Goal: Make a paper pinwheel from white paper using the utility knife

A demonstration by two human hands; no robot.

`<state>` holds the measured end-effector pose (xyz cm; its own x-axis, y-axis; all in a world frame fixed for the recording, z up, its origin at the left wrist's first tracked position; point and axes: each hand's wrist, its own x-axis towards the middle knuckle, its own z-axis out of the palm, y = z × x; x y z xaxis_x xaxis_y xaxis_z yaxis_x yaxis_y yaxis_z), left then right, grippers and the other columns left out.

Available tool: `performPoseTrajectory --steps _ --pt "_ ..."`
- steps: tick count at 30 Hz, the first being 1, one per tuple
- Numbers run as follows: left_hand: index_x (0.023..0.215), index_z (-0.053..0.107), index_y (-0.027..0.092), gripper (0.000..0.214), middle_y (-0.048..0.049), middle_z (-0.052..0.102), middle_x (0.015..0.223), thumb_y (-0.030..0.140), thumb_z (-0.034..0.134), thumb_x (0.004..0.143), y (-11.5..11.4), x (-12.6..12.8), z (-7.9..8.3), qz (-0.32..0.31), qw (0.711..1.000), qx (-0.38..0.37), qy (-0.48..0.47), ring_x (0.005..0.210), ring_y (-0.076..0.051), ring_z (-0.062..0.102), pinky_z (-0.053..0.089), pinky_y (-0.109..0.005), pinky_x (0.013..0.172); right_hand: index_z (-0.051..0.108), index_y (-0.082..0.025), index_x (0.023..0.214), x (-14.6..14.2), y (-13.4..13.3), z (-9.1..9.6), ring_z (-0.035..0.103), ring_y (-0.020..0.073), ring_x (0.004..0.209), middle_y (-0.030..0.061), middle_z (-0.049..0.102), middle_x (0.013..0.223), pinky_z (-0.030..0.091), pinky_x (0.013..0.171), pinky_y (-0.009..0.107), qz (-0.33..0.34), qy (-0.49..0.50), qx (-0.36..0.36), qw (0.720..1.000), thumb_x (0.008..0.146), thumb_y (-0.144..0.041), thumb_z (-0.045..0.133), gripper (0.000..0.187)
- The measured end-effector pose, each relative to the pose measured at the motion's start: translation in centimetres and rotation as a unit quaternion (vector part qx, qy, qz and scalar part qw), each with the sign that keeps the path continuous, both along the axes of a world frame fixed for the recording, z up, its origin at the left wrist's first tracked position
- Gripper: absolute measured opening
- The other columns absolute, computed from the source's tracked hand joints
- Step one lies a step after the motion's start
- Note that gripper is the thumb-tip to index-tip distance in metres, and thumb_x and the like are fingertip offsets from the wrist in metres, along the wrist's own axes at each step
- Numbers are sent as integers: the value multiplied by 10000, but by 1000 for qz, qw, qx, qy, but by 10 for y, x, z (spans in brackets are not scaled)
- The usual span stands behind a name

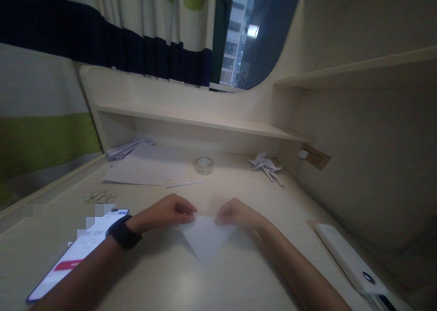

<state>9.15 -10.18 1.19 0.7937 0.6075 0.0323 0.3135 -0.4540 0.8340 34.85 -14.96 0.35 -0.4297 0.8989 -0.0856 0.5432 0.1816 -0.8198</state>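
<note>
A white sheet of paper folded into a downward-pointing triangle lies on the pale desk in front of me. My left hand, with a black watch on its wrist, has its fingers curled and pinches the paper's upper left edge. My right hand is curled too and presses the upper right edge. The two hands almost meet over the top fold.
A phone with a lit screen lies at the left under my forearm. Behind are loose sheets, a pen, a roll of clear tape and folded paper pieces. A white device lies at the right.
</note>
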Motion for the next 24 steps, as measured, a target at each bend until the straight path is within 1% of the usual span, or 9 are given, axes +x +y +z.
performPoseTrajectory --steps 2,4,6,9,12,15,18,20,24 --pt "702 699 140 357 -1 628 624 419 534 851 2 6 8 -51 996 65 43 572 -125 518 327 -219 540 735 -135 731 -1 0 -2 496 108 552 -2 621 592 352 520 212 0 -10 2 1000 707 -343 689 215" --pt "657 697 135 354 13 596 566 390 540 846 3 15 12 -76 987 119 72 524 -104 469 292 -216 519 746 -146 789 -4 0 -5 530 118 576 13 654 639 370 530 213 -5 -14 12 1000 701 -337 697 216" --pt "661 712 136 316 18 587 536 368 568 820 4 24 12 -90 983 135 88 500 -96 449 277 -211 499 750 -158 816 -6 1 -9 540 120 571 17 665 646 374 525 213 -13 -17 24 999 699 -344 701 225" --pt "692 734 143 250 11 619 546 325 590 783 4 33 2 -90 985 119 85 495 -100 470 287 -205 489 754 -168 819 -7 2 -14 540 120 575 13 667 645 375 527 212 -5 -16 30 999 696 -346 706 221" --pt "743 749 152 199 -6 669 613 286 601 750 3 37 -10 -77 991 91 67 532 -114 526 330 -200 509 757 -168 797 -7 2 -16 522 109 573 -1 664 641 382 552 214 37 -8 18 999 723 -335 680 197" --pt "712 741 151 187 6 637 578 278 607 741 1 39 -17 -70 992 83 58 522 -106 506 318 -195 496 759 -165 777 -7 3 -16 484 95 540 -18 652 612 374 558 216 65 -3 8 998 741 -306 653 181" --pt "605 702 145 250 32 535 482 311 598 759 -1 40 -16 -65 993 81 54 455 -82 407 248 -207 453 761 -164 744 -9 5 -13 465 94 528 -24 642 588 365 548 216 69 -4 -8 998 729 -294 653 170" --pt "577 688 145 285 35 512 463 337 594 766 -2 40 -13 -64 994 69 52 439 -78 379 226 -214 442 760 -163 726 -9 6 -11 463 95 529 -26 629 570 363 542 215 76 -3 -25 997 718 -304 661 172" --pt "664 726 152 229 11 625 564 337 620 747 -2 37 -11 -82 996 22 29 507 -105 485 328 -205 498 764 -157 778 -6 8 -9 446 87 503 -26 614 555 356 511 208 96 8 -61 993 700 -331 675 211"
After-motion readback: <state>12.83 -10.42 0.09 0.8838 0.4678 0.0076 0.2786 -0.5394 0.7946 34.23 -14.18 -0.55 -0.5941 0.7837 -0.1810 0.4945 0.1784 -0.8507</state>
